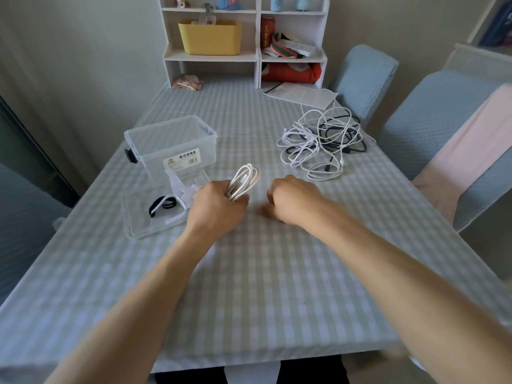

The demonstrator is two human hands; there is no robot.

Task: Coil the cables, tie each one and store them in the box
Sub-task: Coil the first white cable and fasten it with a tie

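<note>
Left hand (219, 206) around coiled white cable (245, 180); right hand (291, 199) fisted, seemingly empty; clear box (171, 145) bare.

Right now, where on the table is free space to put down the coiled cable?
The checked cloth between the hands and the near table edge is bare. So is the strip between the clear box and the tangled cables. It is crowded left of the left hand, around the lid with ties.

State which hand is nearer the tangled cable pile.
Right. The right hand lies just short of the tangled cable pile; the left hand is farther left, gripping the coiled white cable.
</note>
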